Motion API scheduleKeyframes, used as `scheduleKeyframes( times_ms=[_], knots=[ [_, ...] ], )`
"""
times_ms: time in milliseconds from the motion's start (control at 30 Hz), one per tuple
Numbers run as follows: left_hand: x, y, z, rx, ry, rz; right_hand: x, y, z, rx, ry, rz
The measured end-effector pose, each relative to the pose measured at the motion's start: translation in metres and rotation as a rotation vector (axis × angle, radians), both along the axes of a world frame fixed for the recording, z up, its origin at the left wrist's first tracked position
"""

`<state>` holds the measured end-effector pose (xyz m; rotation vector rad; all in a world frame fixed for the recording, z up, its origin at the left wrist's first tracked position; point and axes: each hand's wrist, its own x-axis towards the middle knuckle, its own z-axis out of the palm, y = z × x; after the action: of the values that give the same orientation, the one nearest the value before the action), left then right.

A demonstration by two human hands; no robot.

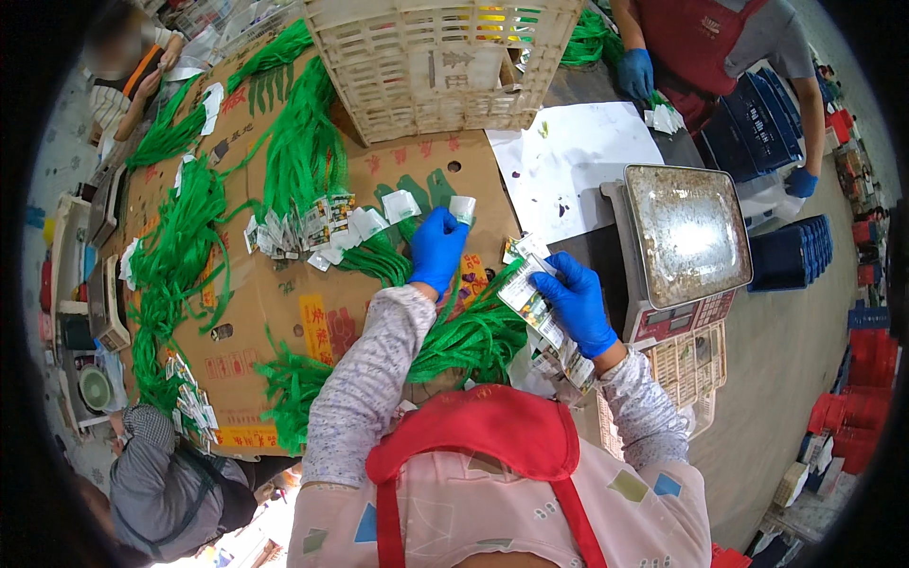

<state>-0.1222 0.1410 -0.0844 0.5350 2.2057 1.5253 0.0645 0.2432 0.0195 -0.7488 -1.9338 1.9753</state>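
My left hand [438, 251], in a blue glove, is closed at the white tag end of a green mesh bag [462, 208]. A narrow green strip runs down from beside that hand. My right hand [578, 305], also gloved in blue, grips a printed tag [526, 295] between thumb and fingers. More printed tags [563, 364] hang below it. Between my forearms lies a heap of green mesh bags [469, 336]. Another bundle of mesh bags [308, 142], with tags bunched at its near end [327, 222], lies left of my left hand.
A plastic crate [426, 80] stands at the back of the cardboard-covered table [270, 312]. To the right are a white sheet [573, 161] and a scale with a metal pan [688, 237]. A co-worker's gloved hand [635, 73] is at far right; other people work along the left.
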Motion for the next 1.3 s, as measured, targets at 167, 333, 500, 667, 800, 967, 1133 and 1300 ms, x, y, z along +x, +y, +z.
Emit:
scheduleKeyframes(
  times_ms=[167,333,500,667,800,967,1133,1300],
  knots=[
    [0.033,-0.047,0.069,0.367,-0.641,-0.107,0.000,-0.009,0.018,-0.073,0.112,0.098],
    [0.063,-0.093,0.088,0.473,-0.844,-0.152,0.004,-0.017,0.029,0.120,0.180,0.261],
    [0.100,-0.105,0.140,0.525,-0.456,-0.203,0.014,-0.038,0.029,0.146,0.177,0.213],
    [0.127,-0.106,0.136,0.506,-0.422,-0.084,0.014,-0.067,0.045,0.167,0.161,0.197],
    [0.129,-0.112,0.134,0.510,-0.218,-0.089,0.024,-0.069,0.043,0.440,0.129,0.196],
    [0.132,-0.114,0.143,0.406,-0.150,-0.124,0.034,-0.090,0.033,0.137,0.111,-0.031],
    [0.129,-0.124,0.146,0.506,-0.458,-0.200,0.038,-0.079,0.031,0.182,0.182,0.056],
    [0.134,-0.124,0.139,0.470,-0.550,-0.151,0.036,-0.085,0.037,0.221,0.119,0.171]
  ],
)
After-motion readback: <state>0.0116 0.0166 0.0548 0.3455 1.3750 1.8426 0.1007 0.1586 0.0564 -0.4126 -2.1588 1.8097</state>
